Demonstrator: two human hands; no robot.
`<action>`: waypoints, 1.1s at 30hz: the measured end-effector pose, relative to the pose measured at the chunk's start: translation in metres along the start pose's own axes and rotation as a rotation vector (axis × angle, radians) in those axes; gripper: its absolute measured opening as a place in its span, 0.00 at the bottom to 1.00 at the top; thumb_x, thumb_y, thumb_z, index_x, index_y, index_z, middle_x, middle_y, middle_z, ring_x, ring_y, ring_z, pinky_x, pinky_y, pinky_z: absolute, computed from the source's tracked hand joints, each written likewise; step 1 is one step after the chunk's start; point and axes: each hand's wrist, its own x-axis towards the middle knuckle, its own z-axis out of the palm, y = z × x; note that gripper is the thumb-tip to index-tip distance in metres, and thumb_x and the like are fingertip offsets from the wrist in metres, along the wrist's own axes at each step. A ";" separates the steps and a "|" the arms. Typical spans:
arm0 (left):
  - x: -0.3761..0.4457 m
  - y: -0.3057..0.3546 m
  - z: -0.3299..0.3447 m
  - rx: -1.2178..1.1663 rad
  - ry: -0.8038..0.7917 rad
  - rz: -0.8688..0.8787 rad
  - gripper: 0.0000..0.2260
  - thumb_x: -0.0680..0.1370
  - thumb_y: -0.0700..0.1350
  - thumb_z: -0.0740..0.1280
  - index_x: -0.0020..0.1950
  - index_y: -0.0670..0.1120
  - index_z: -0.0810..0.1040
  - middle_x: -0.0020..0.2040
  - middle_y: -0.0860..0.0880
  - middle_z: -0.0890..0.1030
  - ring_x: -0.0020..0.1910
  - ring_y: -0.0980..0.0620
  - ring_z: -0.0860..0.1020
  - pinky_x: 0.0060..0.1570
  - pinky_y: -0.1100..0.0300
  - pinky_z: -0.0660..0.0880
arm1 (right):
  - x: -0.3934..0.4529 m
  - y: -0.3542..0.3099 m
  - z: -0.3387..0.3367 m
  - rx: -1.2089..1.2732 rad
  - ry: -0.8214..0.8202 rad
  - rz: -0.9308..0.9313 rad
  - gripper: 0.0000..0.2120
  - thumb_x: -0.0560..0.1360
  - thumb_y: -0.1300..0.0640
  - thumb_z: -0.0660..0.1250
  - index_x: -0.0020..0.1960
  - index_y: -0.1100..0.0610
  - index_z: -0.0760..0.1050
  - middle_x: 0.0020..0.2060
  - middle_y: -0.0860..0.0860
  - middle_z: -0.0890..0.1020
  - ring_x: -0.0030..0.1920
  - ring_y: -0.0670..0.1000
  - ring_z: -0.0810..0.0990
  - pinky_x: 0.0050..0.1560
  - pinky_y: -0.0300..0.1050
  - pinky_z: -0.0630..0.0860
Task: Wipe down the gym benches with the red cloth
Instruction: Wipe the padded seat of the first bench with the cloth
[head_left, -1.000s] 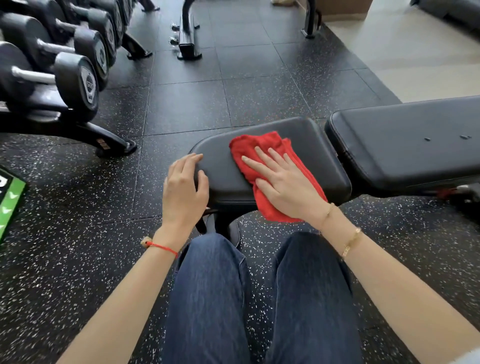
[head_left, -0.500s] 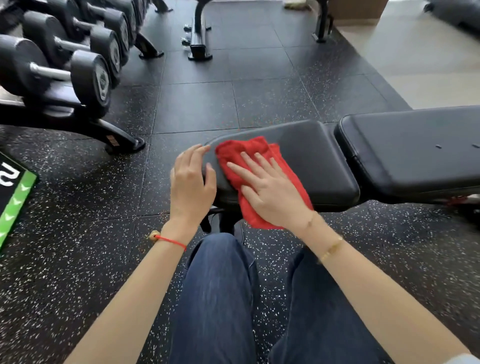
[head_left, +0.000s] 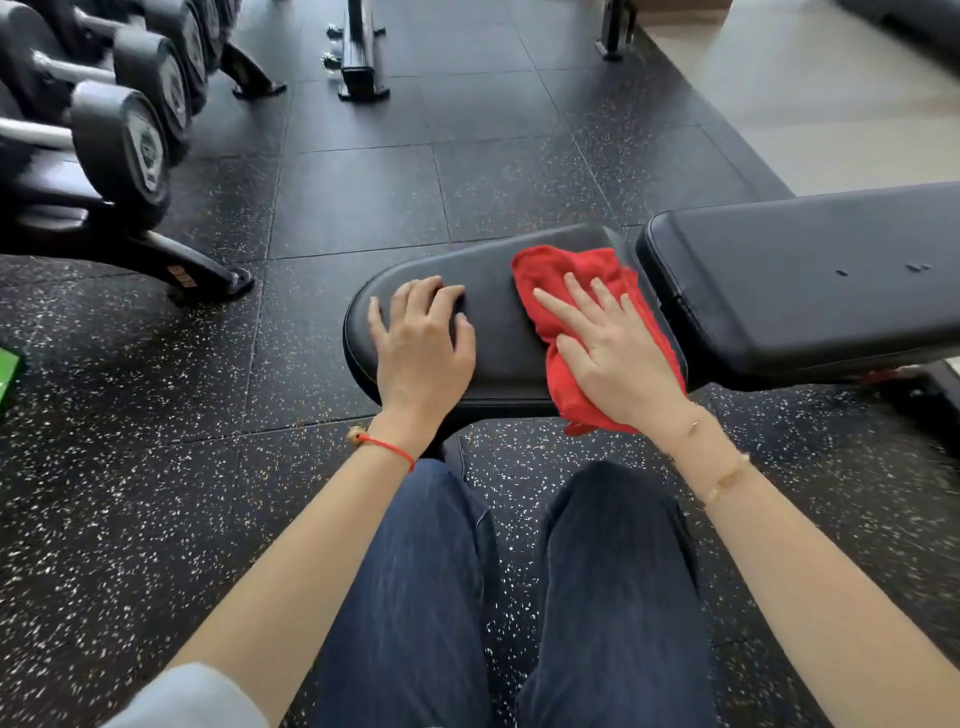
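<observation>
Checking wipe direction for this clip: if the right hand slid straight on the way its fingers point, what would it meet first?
The right hand lies flat on the red cloth, fingers pointing up-left across the seat pad. It would probably run over the cloth's far edge, then bare pad to its far rim; nothing else seems in line.

We see the right hand covering the middle of the red cloth, so that part stays hidden. The bench back pad runs off the right edge. Beside the bench, the dumbbells are cut off.
</observation>
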 end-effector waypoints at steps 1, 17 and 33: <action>-0.001 0.000 0.001 0.004 0.005 0.004 0.16 0.80 0.48 0.61 0.67 0.50 0.76 0.70 0.52 0.73 0.73 0.50 0.66 0.76 0.41 0.52 | 0.003 0.006 -0.003 0.004 -0.005 0.023 0.26 0.81 0.53 0.55 0.77 0.40 0.57 0.79 0.49 0.55 0.79 0.55 0.50 0.78 0.54 0.44; -0.002 -0.004 0.000 0.029 -0.001 0.020 0.19 0.79 0.49 0.60 0.69 0.51 0.75 0.72 0.51 0.73 0.74 0.50 0.66 0.76 0.41 0.52 | -0.002 -0.019 -0.001 -0.130 -0.043 0.007 0.28 0.79 0.40 0.56 0.77 0.35 0.51 0.78 0.41 0.55 0.79 0.56 0.49 0.76 0.65 0.42; -0.002 -0.008 0.001 0.039 -0.024 0.064 0.19 0.80 0.48 0.59 0.70 0.51 0.74 0.72 0.51 0.72 0.74 0.49 0.65 0.76 0.39 0.50 | 0.015 -0.029 0.000 -0.095 0.024 0.056 0.24 0.82 0.55 0.54 0.78 0.51 0.59 0.78 0.53 0.59 0.77 0.58 0.56 0.73 0.53 0.57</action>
